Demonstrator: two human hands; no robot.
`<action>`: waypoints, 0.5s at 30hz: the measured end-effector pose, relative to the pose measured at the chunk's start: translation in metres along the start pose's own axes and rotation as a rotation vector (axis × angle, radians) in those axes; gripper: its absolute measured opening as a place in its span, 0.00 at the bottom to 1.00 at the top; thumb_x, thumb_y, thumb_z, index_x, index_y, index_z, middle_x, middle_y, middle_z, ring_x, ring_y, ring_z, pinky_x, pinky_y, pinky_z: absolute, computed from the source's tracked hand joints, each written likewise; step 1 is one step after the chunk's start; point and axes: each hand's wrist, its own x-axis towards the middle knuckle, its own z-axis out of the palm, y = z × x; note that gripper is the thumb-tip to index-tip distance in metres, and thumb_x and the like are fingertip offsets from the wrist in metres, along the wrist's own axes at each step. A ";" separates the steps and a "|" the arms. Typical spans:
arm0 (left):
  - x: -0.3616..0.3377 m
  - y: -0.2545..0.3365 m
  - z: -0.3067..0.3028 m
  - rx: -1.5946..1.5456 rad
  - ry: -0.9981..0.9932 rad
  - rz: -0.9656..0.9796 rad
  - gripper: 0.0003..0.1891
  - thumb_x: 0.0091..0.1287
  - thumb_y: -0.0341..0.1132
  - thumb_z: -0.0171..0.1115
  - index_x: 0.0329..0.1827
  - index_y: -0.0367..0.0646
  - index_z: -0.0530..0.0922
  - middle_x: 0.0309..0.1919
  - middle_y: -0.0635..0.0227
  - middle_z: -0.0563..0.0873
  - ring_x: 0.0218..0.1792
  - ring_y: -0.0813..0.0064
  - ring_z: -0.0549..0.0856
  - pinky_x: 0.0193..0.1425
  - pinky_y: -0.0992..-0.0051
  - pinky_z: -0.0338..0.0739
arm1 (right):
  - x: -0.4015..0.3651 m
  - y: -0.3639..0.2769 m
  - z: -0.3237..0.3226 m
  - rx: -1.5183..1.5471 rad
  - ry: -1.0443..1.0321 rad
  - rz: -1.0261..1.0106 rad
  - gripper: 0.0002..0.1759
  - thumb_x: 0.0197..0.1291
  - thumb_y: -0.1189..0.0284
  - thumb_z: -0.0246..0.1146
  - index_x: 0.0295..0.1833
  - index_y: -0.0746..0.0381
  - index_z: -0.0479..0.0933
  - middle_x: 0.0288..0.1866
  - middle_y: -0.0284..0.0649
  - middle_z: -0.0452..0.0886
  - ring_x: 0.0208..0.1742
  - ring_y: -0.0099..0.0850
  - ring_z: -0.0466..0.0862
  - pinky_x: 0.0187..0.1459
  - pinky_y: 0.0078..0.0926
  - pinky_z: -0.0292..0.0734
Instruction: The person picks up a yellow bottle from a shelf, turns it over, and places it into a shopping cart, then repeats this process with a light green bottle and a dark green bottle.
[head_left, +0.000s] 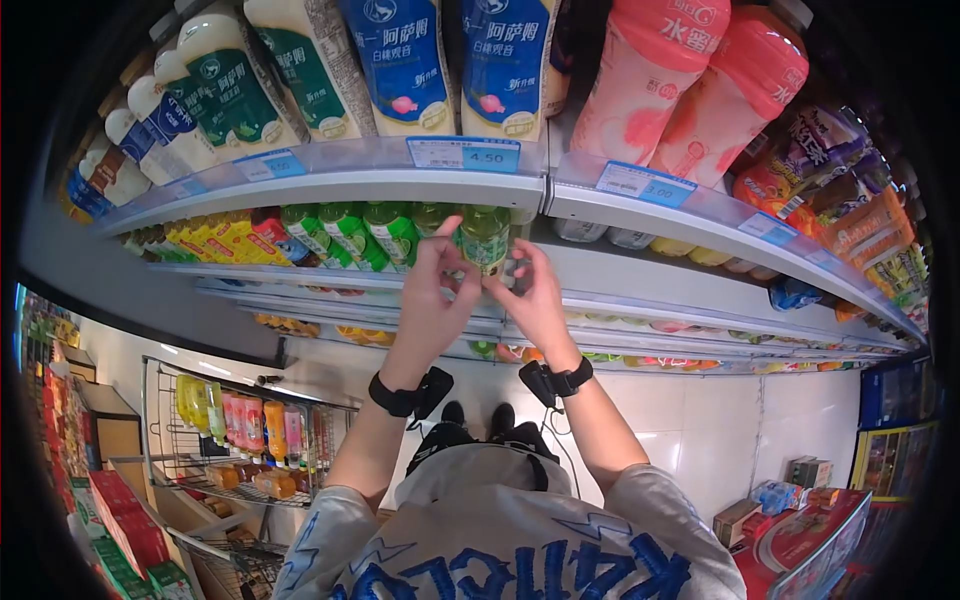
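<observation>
A bottle of pale green drink stands at the front of the second shelf, with its label facing me. My left hand is at the bottle's left side, index finger raised along it and thumb by its base. On the other side, my right hand has its thumb at the bottle's lower edge and its fingers curled beside it. Between them the two hands hold the bottle. Left of it is a row of green-labelled bottles. Each wrist wears a black strap with a small device.
Above my hands, the upper shelf edge juts out, carrying blue cartons and pink bottles. Lower shelves recede beneath. Behind me to the left stands a wire rack of bottled drinks; a red display is at the right.
</observation>
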 end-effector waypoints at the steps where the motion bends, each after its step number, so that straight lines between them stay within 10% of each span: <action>1: 0.005 0.000 0.004 0.035 -0.014 -0.021 0.16 0.65 0.23 0.64 0.49 0.41 0.65 0.70 0.49 0.70 0.42 0.81 0.84 0.37 0.83 0.78 | 0.005 0.000 0.004 0.000 0.009 -0.001 0.36 0.49 0.66 0.76 0.63 0.64 0.71 0.52 0.42 0.77 0.44 0.29 0.76 0.43 0.26 0.76; 5: 0.016 -0.010 0.011 0.090 -0.029 -0.007 0.19 0.63 0.22 0.66 0.49 0.40 0.64 0.64 0.54 0.74 0.35 0.80 0.84 0.31 0.83 0.77 | 0.022 0.001 0.019 -0.148 0.018 -0.172 0.33 0.48 0.66 0.73 0.58 0.68 0.70 0.52 0.56 0.78 0.50 0.56 0.77 0.52 0.48 0.72; 10: 0.016 0.007 0.003 0.104 -0.062 0.054 0.22 0.57 0.23 0.71 0.48 0.39 0.66 0.59 0.60 0.75 0.31 0.83 0.79 0.31 0.83 0.75 | 0.023 -0.001 0.023 -0.164 0.000 -0.075 0.30 0.47 0.69 0.72 0.57 0.66 0.71 0.45 0.53 0.81 0.49 0.54 0.78 0.52 0.47 0.72; 15: -0.006 0.013 -0.007 0.243 0.027 0.131 0.42 0.48 0.35 0.80 0.67 0.38 0.68 0.61 0.56 0.75 0.55 0.65 0.77 0.56 0.69 0.76 | 0.002 -0.004 0.018 -0.209 0.097 -0.266 0.34 0.44 0.71 0.73 0.60 0.62 0.72 0.53 0.48 0.81 0.55 0.50 0.78 0.57 0.43 0.72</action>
